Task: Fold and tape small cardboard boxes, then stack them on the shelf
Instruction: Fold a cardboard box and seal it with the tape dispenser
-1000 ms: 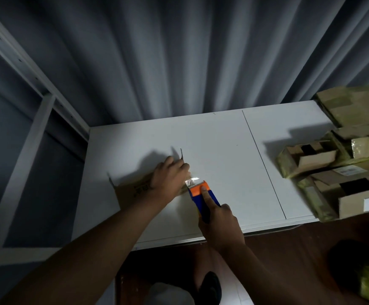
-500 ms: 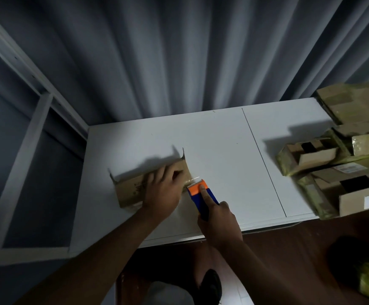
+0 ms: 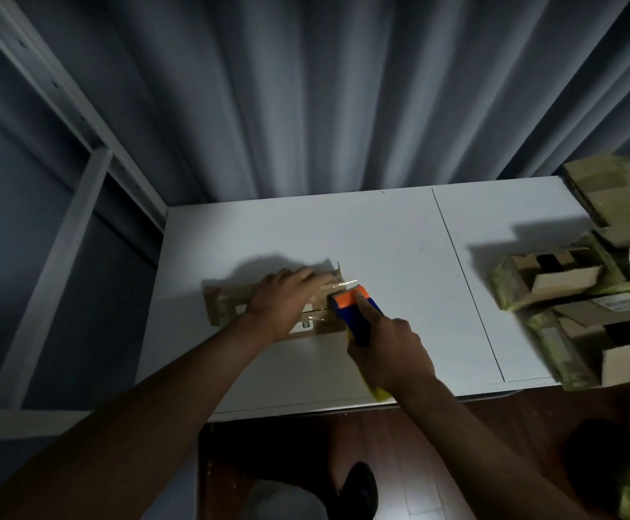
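The tape dispenser (image 3: 354,313) is orange and blue, the cardboard box (image 3: 231,304) brown with a white label (image 3: 304,326), the table (image 3: 381,238) white, the curtain (image 3: 306,88) grey.

Both bare forearms reach forward from the near edge of the table. The left hand (image 3: 287,294) lies palm down with its fingers (image 3: 308,275) stretched flat and close together, pressing down. The right hand (image 3: 390,350) is curled in a grip, its forefinger extended forward along the top of what it holds.
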